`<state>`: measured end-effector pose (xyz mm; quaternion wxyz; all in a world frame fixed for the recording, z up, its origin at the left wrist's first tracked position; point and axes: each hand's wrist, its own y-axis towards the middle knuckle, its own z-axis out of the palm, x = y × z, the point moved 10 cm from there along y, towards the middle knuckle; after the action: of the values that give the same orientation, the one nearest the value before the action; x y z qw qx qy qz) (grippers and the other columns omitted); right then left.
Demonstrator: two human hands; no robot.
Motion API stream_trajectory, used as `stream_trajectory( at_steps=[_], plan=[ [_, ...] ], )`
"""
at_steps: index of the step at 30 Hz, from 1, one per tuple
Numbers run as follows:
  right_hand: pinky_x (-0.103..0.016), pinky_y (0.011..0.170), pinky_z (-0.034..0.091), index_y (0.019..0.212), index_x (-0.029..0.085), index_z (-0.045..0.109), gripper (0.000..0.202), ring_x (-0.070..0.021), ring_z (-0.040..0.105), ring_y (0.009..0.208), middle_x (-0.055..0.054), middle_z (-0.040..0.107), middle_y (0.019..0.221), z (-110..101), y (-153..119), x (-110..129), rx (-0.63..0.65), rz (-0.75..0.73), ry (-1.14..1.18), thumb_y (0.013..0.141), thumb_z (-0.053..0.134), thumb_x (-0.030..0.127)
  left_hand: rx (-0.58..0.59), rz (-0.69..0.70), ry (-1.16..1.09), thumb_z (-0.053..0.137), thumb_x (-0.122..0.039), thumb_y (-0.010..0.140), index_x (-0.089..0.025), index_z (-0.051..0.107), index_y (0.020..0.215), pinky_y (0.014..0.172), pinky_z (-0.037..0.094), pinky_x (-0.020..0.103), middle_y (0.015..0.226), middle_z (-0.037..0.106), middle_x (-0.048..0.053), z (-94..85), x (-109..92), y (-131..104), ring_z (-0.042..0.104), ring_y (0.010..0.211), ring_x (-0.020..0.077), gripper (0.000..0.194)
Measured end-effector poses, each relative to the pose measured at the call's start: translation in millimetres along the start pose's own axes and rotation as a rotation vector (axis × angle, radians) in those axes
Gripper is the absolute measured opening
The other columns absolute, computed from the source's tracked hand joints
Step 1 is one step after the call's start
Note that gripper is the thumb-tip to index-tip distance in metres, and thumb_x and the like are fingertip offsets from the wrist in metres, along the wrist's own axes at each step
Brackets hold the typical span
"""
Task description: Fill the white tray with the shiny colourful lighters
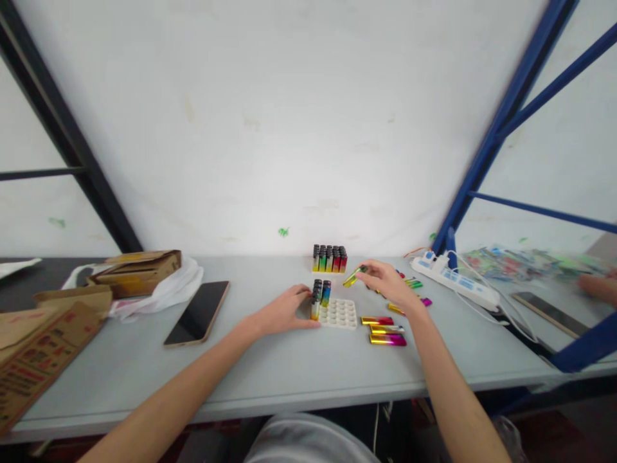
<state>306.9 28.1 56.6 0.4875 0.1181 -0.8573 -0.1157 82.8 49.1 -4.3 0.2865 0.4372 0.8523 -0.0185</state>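
The white plastic tray (340, 314) with rows of small sockets lies flat on the pale grey table (270, 379), between the person's two hands. A slim metallic yellow-green lighter (353, 276) shows beyond the tray's far right corner, slanted — one end points down and left towards the sockets, the other, darker end up and right, by the fingers. Its long axis thus leans well away from upright, whereas the shiny black-topped lighters (317, 299) along the tray's left edge stand on end, as does the blue-and-yellow lighter (326, 293) just beside them.

The right hand (388, 283) is the nearer to the slanted lighter and has it pinched between thumb and fingertips, the grip closed to the lighter's narrow width. The left hand (286, 310) is at the tray's left side, thumb by the near left corner and fingers round behind, parted — whether they press on the tray or only rest against it, I can't say.

Right of the tray lie three loose gold-and-coloured lighters (388, 339) on their sides; beyond its far edge stands a packed block of multicoloured lighters (330, 258).
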Motion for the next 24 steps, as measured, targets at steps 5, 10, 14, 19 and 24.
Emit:
stream_trajectory(
  at_steps=[5,10,14,19,24],
  plan=[
    [-0.031,0.074,0.056,0.093,0.021,0.06,0.043,-0.0182,0.068,0.085,-0.005,0.072,0.098,20.2,1.3,8.4,-0.073,0.029,0.436,0.089,0.066,0.063,0.008,0.008,0.017,0.077,-0.067,0.08,-0.018,0.062,0.133,0.118,0.044,0.048,0.14,0.059,0.017,2.2,0.4,-1.1,0.058,0.13,0.0354,0.073],
    [-0.043,0.09,0.059,0.101,0.024,0.056,0.047,-0.0235,0.072,0.097,-0.006,0.076,0.102,37.9,1.6,11.4,-0.054,0.061,0.591,0.084,0.073,0.064,0.018,-0.008,0.019,0.078,-0.065,0.08,-0.017,0.062,0.134,0.119,0.043,0.049,0.141,0.059,0.018,3.7,1.3,-0.5,0.057,0.132,0.0362,0.074],
    [-0.037,0.08,0.06,0.1,0.023,0.058,0.049,-0.0202,0.07,0.08,0.0,0.068,0.083,32.8,0.7,-3.1,-0.127,0.114,0.555,0.081,0.075,0.065,0.015,0.002,0.021,0.078,-0.065,0.08,-0.017,0.061,0.134,0.119,0.043,0.049,0.14,0.058,0.018,4.6,1.8,-0.7,0.057,0.132,0.0359,0.074],
    [-0.031,0.064,0.055,0.101,0.025,0.057,0.046,-0.0146,0.06,0.063,0.004,0.057,0.076,42.4,-2.7,-4.4,-0.06,0.131,0.644,0.087,0.068,0.067,0.022,0.001,0.052,0.077,-0.066,0.082,-0.017,0.061,0.134,0.118,0.043,0.047,0.139,0.058,0.018,4.4,0.9,-0.9,0.058,0.13,0.0349,0.073],
    [-0.026,0.058,0.045,0.102,0.024,0.059,0.04,-0.0118,0.052,0.058,0.004,0.057,0.073,50.5,-1.9,10.1,0.009,0.044,0.552,0.094,0.062,0.063,0.015,0.027,0.051,0.075,-0.067,0.083,-0.019,0.063,0.133,0.118,0.043,0.046,0.139,0.06,0.016,1.9,-4.9,-0.2,0.057,0.13,0.0345,0.071]
  ],
)
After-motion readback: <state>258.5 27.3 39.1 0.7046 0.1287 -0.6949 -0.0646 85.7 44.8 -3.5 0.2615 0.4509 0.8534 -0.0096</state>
